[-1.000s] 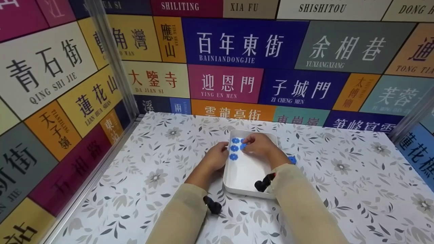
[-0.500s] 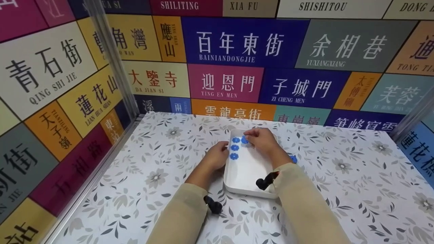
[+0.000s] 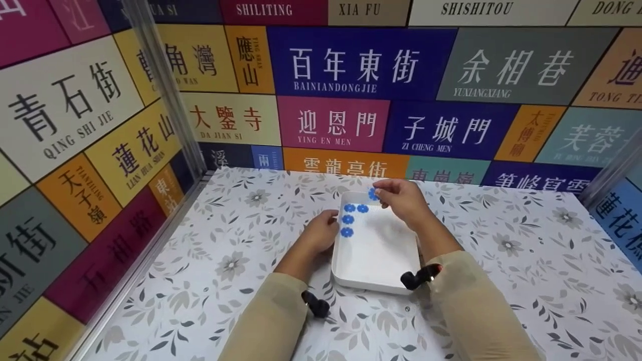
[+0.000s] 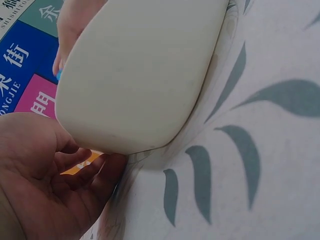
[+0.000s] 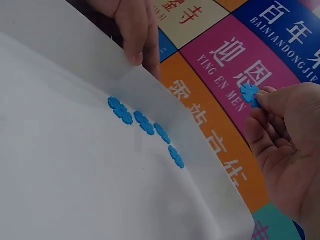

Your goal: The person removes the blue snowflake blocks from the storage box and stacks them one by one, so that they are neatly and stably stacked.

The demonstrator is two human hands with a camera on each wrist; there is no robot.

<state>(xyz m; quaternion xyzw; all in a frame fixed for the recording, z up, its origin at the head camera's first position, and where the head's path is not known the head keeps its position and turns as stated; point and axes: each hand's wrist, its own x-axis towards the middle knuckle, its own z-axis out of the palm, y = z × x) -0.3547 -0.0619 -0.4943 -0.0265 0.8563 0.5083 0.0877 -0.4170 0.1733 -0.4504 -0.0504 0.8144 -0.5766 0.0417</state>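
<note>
A shallow white tray (image 3: 373, 255) lies on the table, holding several small blue flower-shaped pieces (image 3: 347, 219) in its far left corner. Three form a column along the left wall, and another sits beside the farthest one. My right hand (image 3: 405, 201) pinches one more blue flower piece (image 5: 249, 95) between thumb and fingertip, raised over the tray's far edge. At the tray's left side, my left hand (image 3: 320, 233) grips the wall, its fingers (image 4: 112, 167) curled against the outside. The tray hides part of this hand in the left wrist view.
A floral-patterned cloth (image 3: 230, 311) covers the table around the tray. Upright panels with coloured street-name signs (image 3: 361, 65) stand behind the table and on its left. Small black devices (image 3: 316, 304) sit on both cuffs.
My right hand has risen from inside the tray toward its far right edge, carrying a flower piece. The second piece in the far row now shows uncovered. My left hand has stayed put.
</note>
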